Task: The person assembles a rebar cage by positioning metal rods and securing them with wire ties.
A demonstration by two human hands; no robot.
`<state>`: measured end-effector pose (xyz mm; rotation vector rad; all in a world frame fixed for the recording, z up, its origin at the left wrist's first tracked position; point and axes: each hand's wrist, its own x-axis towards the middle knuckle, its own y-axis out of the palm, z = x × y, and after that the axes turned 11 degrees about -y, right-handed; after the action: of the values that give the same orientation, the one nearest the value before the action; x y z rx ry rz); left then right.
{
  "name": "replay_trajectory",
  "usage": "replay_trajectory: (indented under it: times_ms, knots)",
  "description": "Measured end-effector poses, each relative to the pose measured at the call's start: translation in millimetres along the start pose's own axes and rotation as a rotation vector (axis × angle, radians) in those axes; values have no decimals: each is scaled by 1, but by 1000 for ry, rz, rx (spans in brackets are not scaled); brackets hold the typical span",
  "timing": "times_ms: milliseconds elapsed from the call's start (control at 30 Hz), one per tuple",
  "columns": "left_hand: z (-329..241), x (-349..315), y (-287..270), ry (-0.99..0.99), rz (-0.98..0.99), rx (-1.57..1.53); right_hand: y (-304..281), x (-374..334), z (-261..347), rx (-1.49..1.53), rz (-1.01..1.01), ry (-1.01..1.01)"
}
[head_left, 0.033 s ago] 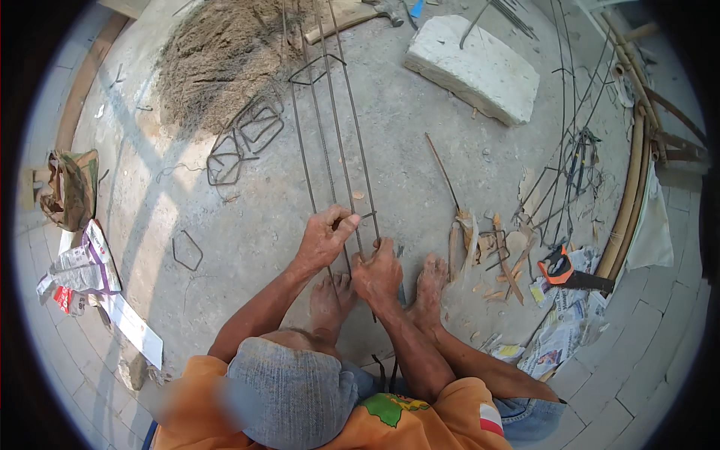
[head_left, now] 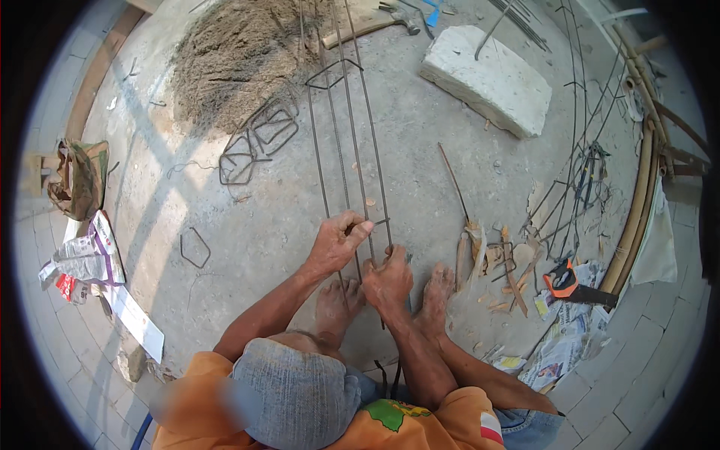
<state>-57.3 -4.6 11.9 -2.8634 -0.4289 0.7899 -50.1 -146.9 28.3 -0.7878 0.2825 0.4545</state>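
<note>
Long thin steel rebar rods (head_left: 346,150) run from the far side toward me between my feet. One bent-wire stirrup (head_left: 334,73) wraps around them farther out. My left hand (head_left: 337,241) is closed in a pinch at the rods, and a short piece of another stirrup (head_left: 382,221) sticks out from its fingertips across the right-hand rod. Just nearer and to the right, my right hand (head_left: 387,280) is closed around the near part of the rods. Its fingers hide what else, if anything, they grip.
Loose stirrups (head_left: 259,139) lie left of the rods, beside a sand pile (head_left: 229,67). A hammer (head_left: 371,28) and a white block (head_left: 487,81) are at the far side. Toward the right are wood scraps (head_left: 517,281), a handsaw (head_left: 574,285) and a tied rebar frame (head_left: 574,180).
The whole scene sits slightly farther right and lower in the picture. Both hands keep the same hold on the rods and stirrup.
</note>
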Motion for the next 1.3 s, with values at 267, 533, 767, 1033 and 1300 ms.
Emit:
replay_trajectory:
  times_ms: [267,533,767,1033,1300]
  knots:
    - [-9,8,4,-85,44,-17,-6,10,-9,-32,-16,-25]
    - [-4,21,24,-67,36,92,-10,22,-32,-27,93,-31]
    - [-18,29,29,-107,23,269,-73,40,-34,-34,-27,-274]
    - [-24,35,25,-116,123,266,-131,82,-123,-547,-358,-199]
    - [-18,35,24,-68,176,252,-98,82,-127,-738,-323,-235]
